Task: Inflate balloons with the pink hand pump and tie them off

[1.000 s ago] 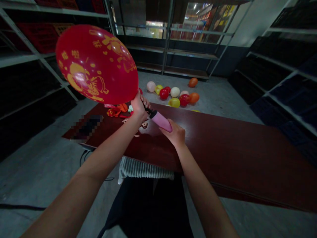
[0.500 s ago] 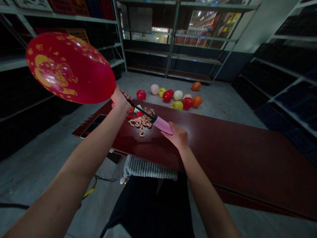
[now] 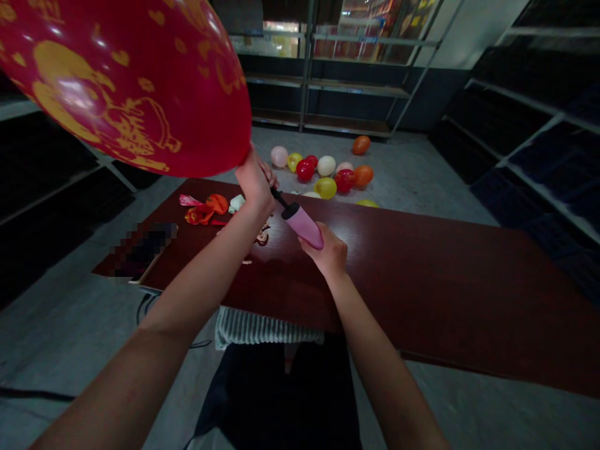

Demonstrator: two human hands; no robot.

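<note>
A big red balloon (image 3: 154,94) with gold printed figures and hearts fills the upper left, its top cut off by the picture edge. My left hand (image 3: 257,178) is closed around the balloon's neck at the black end of a hand pump. The pink barrel of the balloon pump (image 3: 304,226) lies in my right hand (image 3: 332,251), fingers wrapped round it. A short stretch of black shaft shows between the two hands. Uninflated red and orange balloons (image 3: 206,209) rest on the table beyond my left forearm. Beige curly pieces (image 3: 263,236) are partly covered by that forearm.
The dark red table (image 3: 422,275) stretches to the right. A phone-like dark object (image 3: 145,253), partly pixelated, is at its left end. Several inflated balloons (image 3: 325,165) lie on the floor behind. Metal shelving (image 3: 351,90) stands at the back.
The red balloon looks larger and nearer. My hands have come closer together, so less black shaft shows. The view has shifted, and my left forearm now covers most of the beige pieces.
</note>
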